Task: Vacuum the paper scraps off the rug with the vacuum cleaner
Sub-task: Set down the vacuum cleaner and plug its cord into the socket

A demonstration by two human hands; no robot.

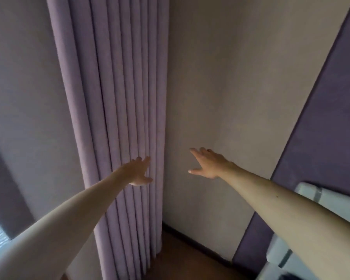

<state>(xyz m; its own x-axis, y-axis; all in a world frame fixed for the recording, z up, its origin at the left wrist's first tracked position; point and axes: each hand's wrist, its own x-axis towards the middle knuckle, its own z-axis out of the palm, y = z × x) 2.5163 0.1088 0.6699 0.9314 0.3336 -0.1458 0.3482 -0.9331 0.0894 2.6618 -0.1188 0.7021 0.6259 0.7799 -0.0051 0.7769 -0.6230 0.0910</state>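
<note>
The left hand (138,171), fingers spread and empty, was held against the pleated lilac curtain (117,98). The right hand (207,163), likewise released, was held before the beige wall (220,87). The vacuum cleaner's place could not be told.

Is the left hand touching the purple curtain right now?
Cannot tell. In the head view the left hand overlaps the curtain folds, but no press or gap shows.
</note>
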